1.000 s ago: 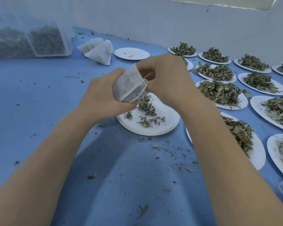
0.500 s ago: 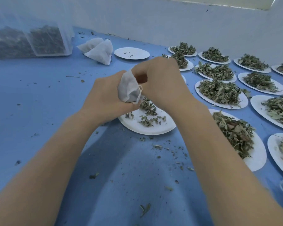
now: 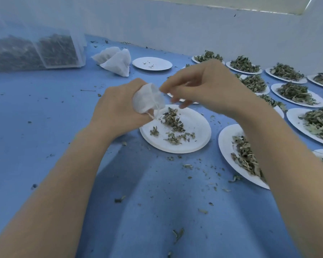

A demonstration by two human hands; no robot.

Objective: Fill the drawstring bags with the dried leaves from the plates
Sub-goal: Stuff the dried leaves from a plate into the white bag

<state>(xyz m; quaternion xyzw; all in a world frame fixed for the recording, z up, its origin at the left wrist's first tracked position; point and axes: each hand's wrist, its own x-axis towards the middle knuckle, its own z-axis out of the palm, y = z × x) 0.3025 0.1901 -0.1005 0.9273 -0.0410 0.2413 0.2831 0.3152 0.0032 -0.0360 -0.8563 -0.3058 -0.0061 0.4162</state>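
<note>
Since a moment ago the right hand (image 3: 209, 86) has drawn off the bag (image 3: 147, 98) toward three o'clock, fingers loosely curled, possibly pinching its string, while the left hand (image 3: 117, 108) still grips it above the plate (image 3: 198, 127).

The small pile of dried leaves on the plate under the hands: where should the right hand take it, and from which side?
Pinch the tallest clump of the leaves near the plate's far-left part, coming straight down from above. The pile is loose and lies flat, so only fingertips closing from the top would gather it. The right hand is already just above; the left hand holds the bag beside it.
</note>
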